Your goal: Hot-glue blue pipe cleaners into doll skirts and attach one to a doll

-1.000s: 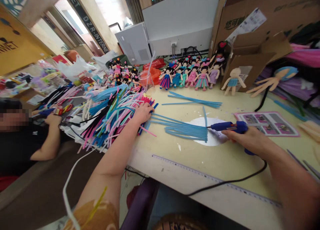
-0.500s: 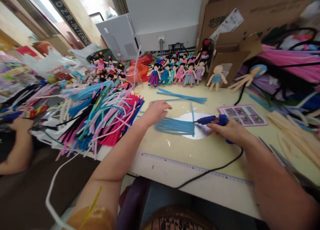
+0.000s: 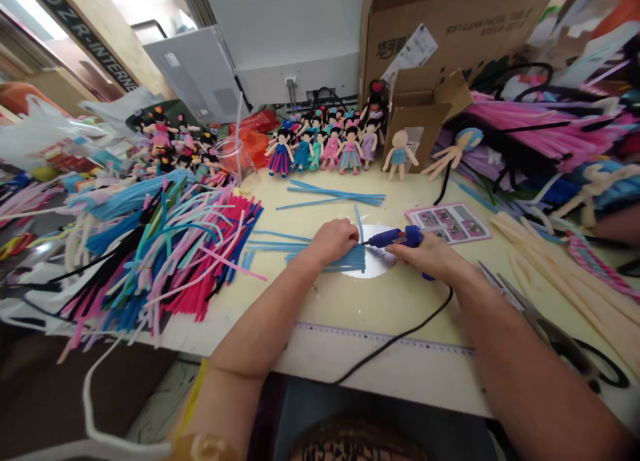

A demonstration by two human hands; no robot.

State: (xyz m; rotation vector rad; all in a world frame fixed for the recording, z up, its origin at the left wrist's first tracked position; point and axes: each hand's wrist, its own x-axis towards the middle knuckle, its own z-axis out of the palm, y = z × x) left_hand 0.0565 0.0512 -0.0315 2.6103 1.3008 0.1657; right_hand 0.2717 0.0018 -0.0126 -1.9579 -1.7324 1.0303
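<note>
A: State of each grip?
B: Right hand [image 3: 429, 252]: clamped on the glue gun [image 3: 394, 238]. Left hand [image 3: 337, 239]: fingertips hidden, closure indeterminable.
A: The blue pipe cleaners [image 3: 357, 261]?
B: Laid sideways on the tabletop [image 3: 360, 301], beneath the left hand, right ends beside the nozzle [image 3: 367, 243]; mid-lengths concealed. Farther back, the dolls [image 3: 331, 145] overlap, rear ones partly hidden.

At the frame's centre we have a row of stems [image 3: 356, 257] lying partly on a disc [image 3: 383, 267], our left hand [image 3: 336, 241] over the row, the glue gun [image 3: 387, 238] in our right hand [image 3: 427, 254] at its right end. At left sits a stem heap [image 3: 165, 254]; dolls [image 3: 330, 147] stand at upper centre before a monitor [image 3: 290, 37]; scissors [image 3: 547, 331] lie lower right.
</note>
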